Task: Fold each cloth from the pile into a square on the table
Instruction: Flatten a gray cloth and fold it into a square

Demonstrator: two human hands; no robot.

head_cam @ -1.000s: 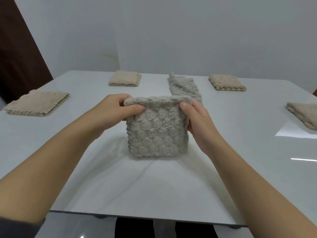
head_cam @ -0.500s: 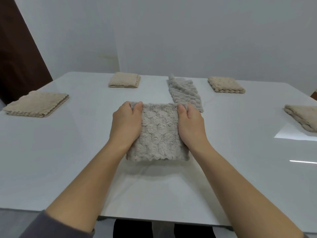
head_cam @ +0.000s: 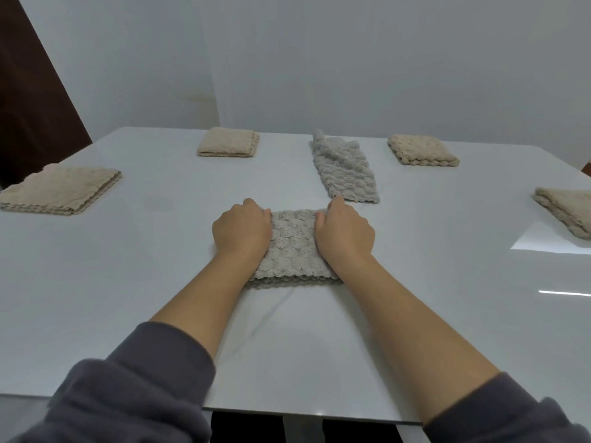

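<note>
A white desk [head_cam: 128,282] is seen before a plain grey wall [head_cam: 351,59]. A grey cloth [head_cam: 292,247], folded into a thick square, is laid flat on it. The left hand [head_cam: 241,233] and right hand [head_cam: 343,233] are kept apart on its two sides, and its far corners are held by curled fingers. Just behind the grey cloth, a long grey strip [head_cam: 345,174] is spread. Further off, a back-left tan cloth [head_cam: 228,142], back-right tan cloth [head_cam: 422,150], left tan cloth [head_cam: 60,190] and right tan cloth [head_cam: 566,212] are laid folded.

Dark grey, soft fuzzy sleeves [head_cam: 128,388], loose cuffs high on bare forearms [head_cam: 204,302].
</note>
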